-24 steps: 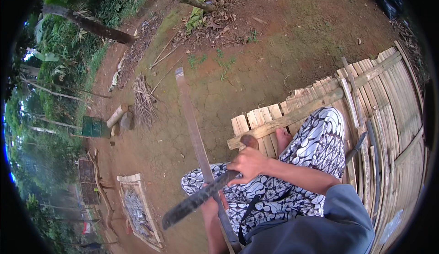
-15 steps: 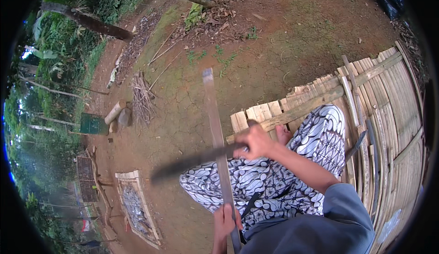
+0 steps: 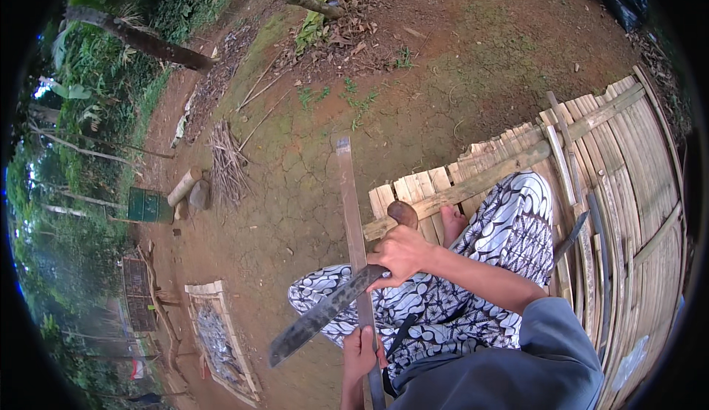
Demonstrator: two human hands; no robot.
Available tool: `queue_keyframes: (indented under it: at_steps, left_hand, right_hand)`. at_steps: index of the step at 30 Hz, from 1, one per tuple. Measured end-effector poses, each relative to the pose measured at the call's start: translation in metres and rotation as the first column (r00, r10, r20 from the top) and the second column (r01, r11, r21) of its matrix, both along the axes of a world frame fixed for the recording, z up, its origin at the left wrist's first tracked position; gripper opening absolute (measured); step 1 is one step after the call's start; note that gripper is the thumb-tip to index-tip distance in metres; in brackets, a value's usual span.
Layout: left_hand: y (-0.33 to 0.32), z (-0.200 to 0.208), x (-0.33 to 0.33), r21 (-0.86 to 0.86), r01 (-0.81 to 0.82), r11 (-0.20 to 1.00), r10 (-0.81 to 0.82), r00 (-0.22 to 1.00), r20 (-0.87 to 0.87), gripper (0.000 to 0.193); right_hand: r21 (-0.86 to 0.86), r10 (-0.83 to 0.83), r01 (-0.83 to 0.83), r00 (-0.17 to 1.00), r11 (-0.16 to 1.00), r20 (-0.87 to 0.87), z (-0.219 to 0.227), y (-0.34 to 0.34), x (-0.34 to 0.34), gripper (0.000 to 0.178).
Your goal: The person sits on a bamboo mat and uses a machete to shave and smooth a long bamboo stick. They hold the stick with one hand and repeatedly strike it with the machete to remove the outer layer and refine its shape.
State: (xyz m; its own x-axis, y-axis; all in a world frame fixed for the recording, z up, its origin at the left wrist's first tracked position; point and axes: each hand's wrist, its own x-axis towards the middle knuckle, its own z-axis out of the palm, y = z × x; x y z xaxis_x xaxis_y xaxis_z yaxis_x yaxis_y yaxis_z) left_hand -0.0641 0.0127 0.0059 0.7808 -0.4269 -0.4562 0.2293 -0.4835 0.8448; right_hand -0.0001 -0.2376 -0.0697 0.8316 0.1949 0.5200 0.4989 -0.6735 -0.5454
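My right hand is closed round the wooden handle of a machete. Its broad dark blade points down and to the left, lying across a long flat brown slat, probably bamboo. Below the crossing, my left hand grips the slat near its lower part. The slat stretches away from me over my patterned trousers, its far end above the ground. Whether the blade's edge bites into the slat cannot be made out.
I sit on a split-bamboo platform. To my right lie loose strips and another dark blade. On the earth ground are a bundle of sticks, a green container and a framed bed. Trees stand at the left.
The machete has come down and toward me along the slat, its blade tilting lower on the left. The slat's far end has dropped slightly and shifted right. My left hand keeps its grip.
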Motion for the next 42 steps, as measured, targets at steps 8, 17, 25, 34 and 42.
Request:
queue_keyframes:
  at_steps: [8, 17, 25, 34, 42]
  left_hand:
    - [0.031, 0.001, -0.036, -0.035, 0.061, 0.997, -0.065, 0.994, -0.093, 0.036]
    - [0.018, -0.005, 0.006, -0.172, -0.107, 0.979, 0.092, 0.992, -0.092, 0.034]
    - [0.017, -0.003, -0.01, -0.134, -0.052, 0.99, 0.04, 0.995, -0.091, 0.033]
    - [-0.001, 0.001, 0.017, -0.259, -0.115, 0.959, 0.116, 0.993, -0.014, 0.037]
    - [0.014, -0.008, 0.052, -0.248, -0.255, 0.935, 0.17, 0.933, -0.317, 0.032]
  right_hand:
    - [0.287, -0.277, 0.478, 0.801, 0.83, -0.53, -0.026, -0.042, 0.026, 0.063]
    - [0.107, 0.069, -0.056, 0.99, 0.993, -0.122, -0.01, 0.007, 0.003, 0.053]
    - [0.425, -0.147, 0.39, 0.853, 0.817, -0.5, -0.012, -0.021, 0.014, 0.054]
    - [0.19, 0.154, -0.131, 0.982, 0.973, -0.111, -0.009, 0.004, 0.002, 0.043]
    - [0.015, 0.124, -0.123, 0.987, 0.992, -0.102, -0.009, 0.018, -0.004, 0.055]
